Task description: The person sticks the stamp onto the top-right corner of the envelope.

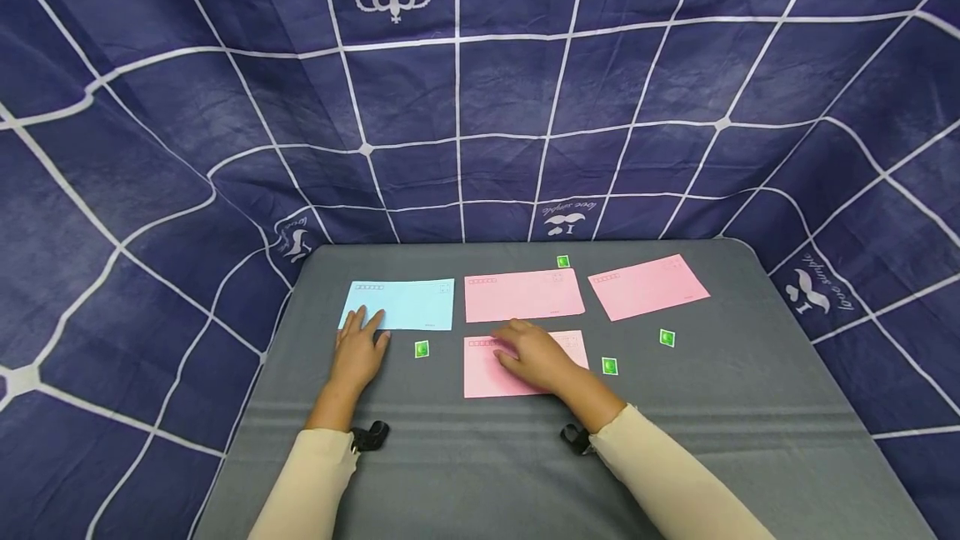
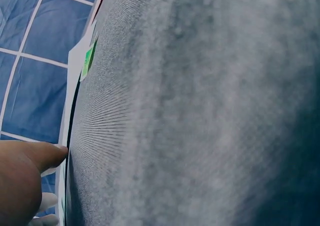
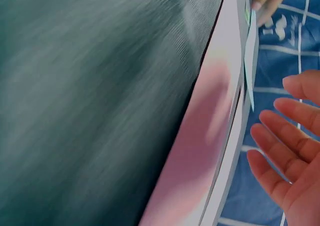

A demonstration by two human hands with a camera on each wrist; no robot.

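My left hand (image 1: pixel 358 354) lies at the lower left of a light blue envelope (image 1: pixel 412 307), its fingertips over the paper and the fingers spread. In the left wrist view, the thumb (image 2: pixel 50 155) points toward the grey surface. My right hand (image 1: pixel 538 357) hovers over the near pink envelope (image 1: pixel 491 377) and casts a shadow on it. Loosely bent fingers (image 3: pixel 280 148) show in the right wrist view, apart from the pink paper, holding nothing. A small green stamp (image 1: pixel 422 349) lies between the hands, below the blue envelope.
Two more pink envelopes lie at the back, one in the middle (image 1: pixel 522 297) and a tilted one (image 1: pixel 649 287) to the right. Other green stamps lie at the back (image 1: pixel 563 261) and right (image 1: pixel 610 367), (image 1: pixel 667 338). Blue grid cloth (image 1: pixel 495 90) walls the grey table (image 1: pixel 480 473).
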